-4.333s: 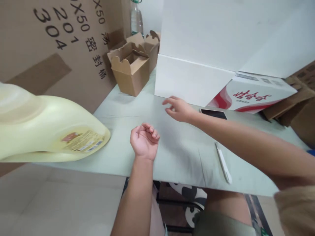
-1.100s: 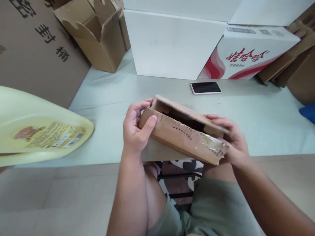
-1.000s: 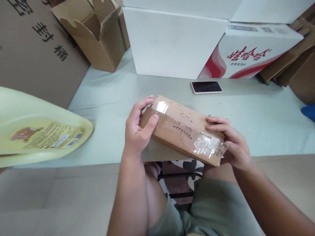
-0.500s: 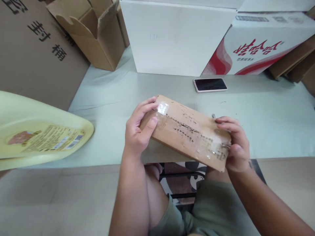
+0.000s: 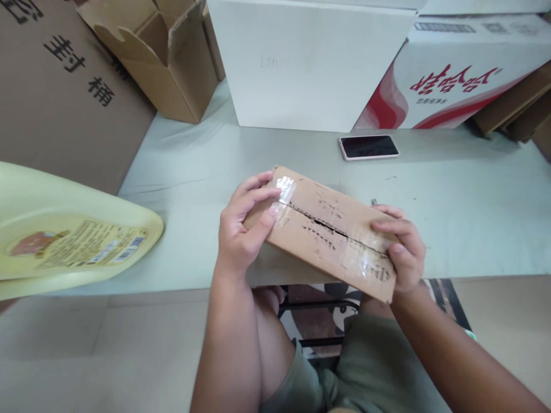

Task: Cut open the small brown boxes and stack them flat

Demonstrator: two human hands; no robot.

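A small brown cardboard box (image 5: 327,229) is tilted above the table's front edge, its left end higher in view. Strips of clear tape cross both ends, and a dark gap runs along the middle seam. My left hand (image 5: 245,223) grips the left end, with fingers over the top corner and thumb on the taped face. At the other end my right hand (image 5: 407,246) is closed around the edge, thumb and fingertips pressed on the tape by the seam. Just beyond the right fingers, the tip of a small grey object (image 5: 373,202) shows; the rest is hidden.
A phone (image 5: 369,147) lies on the pale green tabletop (image 5: 181,160). Behind stand a white box (image 5: 310,69), a red-and-white carton (image 5: 447,86) and an open brown carton (image 5: 185,80). At left are a yellow jug (image 5: 86,229) and a large printed box (image 5: 64,115).
My right hand has shifted left from the box's end edge, its fingers and thumb now further onto the taped face. The seam gap looks wider. My left hand has barely moved.
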